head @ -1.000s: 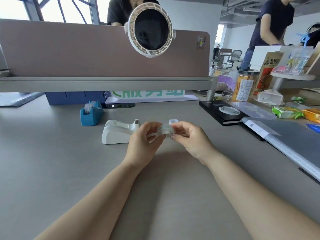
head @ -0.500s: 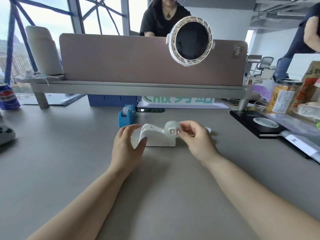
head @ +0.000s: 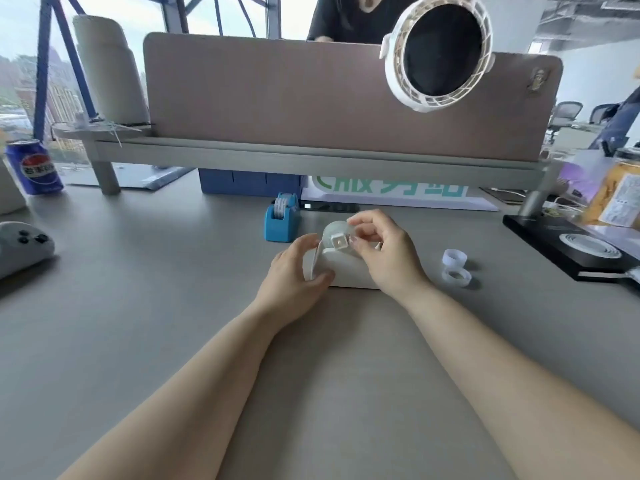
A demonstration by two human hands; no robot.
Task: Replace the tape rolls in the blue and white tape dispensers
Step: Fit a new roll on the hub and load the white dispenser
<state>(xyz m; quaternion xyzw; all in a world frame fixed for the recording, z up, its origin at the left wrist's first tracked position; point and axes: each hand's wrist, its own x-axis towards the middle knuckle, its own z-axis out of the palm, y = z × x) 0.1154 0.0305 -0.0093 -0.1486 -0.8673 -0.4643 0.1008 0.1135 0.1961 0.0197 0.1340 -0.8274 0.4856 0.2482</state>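
The white tape dispenser [head: 343, 271] sits mid-table. My left hand [head: 294, 268] clasps its left end. My right hand [head: 384, 251] pinches a clear tape roll [head: 334, 233] with a white square hub, held in the dispenser's top slot. Behind and to the left stands the blue tape dispenser [head: 282, 220], a roll seated in it. To the right, a white spool core [head: 454, 258] and a clear tape ring [head: 456, 276] lie on the table.
A blue soda can [head: 34, 166] and a grey game controller [head: 20, 245] are at the left. A black box [head: 568, 249] lies at the right. A raised shelf [head: 311, 157] with a partition and a white clip fan [head: 440, 50] spans the back.
My left hand went from pinching the roll to hovering open, then closed on the dispenser's left end. My right hand carried the roll down into the dispenser's top.
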